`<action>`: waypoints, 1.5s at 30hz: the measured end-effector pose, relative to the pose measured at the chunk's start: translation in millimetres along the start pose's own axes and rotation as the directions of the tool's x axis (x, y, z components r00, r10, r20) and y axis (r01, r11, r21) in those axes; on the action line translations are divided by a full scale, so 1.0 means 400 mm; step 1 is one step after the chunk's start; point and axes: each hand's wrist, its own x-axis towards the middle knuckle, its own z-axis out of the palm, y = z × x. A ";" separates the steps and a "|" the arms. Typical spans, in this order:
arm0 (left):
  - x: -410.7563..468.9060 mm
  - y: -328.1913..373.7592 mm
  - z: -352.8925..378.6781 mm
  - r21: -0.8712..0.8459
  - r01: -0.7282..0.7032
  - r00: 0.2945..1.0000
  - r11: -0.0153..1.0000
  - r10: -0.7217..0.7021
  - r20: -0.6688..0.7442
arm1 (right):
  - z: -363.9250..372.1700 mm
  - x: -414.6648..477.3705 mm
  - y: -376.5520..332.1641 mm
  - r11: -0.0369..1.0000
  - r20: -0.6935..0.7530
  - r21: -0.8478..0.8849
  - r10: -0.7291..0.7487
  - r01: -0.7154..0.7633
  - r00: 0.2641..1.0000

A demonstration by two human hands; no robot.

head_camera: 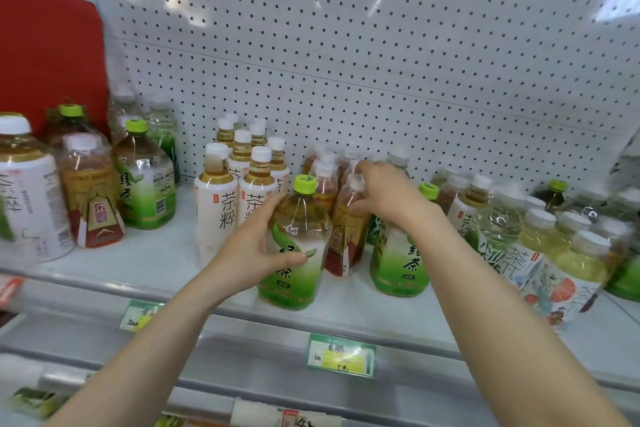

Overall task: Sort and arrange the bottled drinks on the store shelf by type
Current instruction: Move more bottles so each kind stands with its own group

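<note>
A green tea bottle with a green cap stands at the shelf's front edge, and my left hand grips its left side. My right hand closes on the white cap of a red-and-gold labelled tea bottle just behind and to the right. A second green tea bottle stands under my right wrist. White-labelled tea bottles cluster to the left of my left hand. More red-labelled bottles stand behind, partly hidden by my right hand.
At the left stand a big white bottle, a red-labelled one and green tea. Mixed bottles crowd the right. The perforated back panel rises behind. A price tag hangs on the shelf rail.
</note>
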 end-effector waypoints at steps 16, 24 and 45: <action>-0.017 -0.019 0.032 0.000 -0.018 0.991 1.000 0.018 -0.132 | 0.097 -0.127 0.091 0.968 -0.710 0.242 0.131 0.065 0.692; -0.020 -0.039 0.027 -0.131 0.082 0.991 0.988 -0.095 -0.098 | 0.181 -0.193 0.185 0.608 -0.232 0.780 0.500 -0.147 0.834; -0.041 0.037 0.122 -0.215 -0.036 0.946 0.976 -0.036 -0.321 | 0.193 -0.253 0.159 0.459 -0.375 0.880 0.514 0.122 0.771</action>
